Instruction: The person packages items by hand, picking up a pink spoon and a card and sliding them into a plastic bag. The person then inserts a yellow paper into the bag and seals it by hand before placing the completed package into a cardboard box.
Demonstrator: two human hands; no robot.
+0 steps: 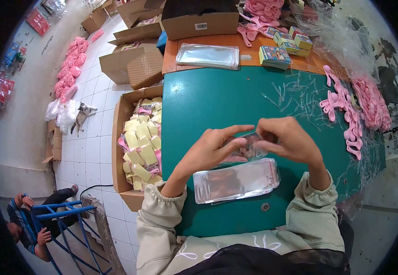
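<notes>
Left hand (212, 149): fingers closed on the near-left edge of a small clear sleeve (250, 147), index finger stretched along its top.
Right hand (287, 140): fingertips pinched narrow on the sleeve's right end, thumb underneath.
Sleeve position: held between both hands, lifted off the green table (208, 101), just above the stack of clear bags (235, 181). Contents too blurred to name.
Step, as I read it: working the sleeve's mouth or flap, either opening or sealing it.
Doing it well: hold by the edges only and keep the film taut between the two pinches. Line the flap up square before pressing, then press from one end across so no crease is trapped.
Watch for: thin film slipping or sticking to a fingertip, and the stack below shifting if a wrist brushes it.
Nearby: peeled strips (290, 96) scattered on the table beyond the hands, pink plastic pieces (345, 114) to the right, and a cardboard box (119, 137) of yellow-carded packs to the left.
</notes>
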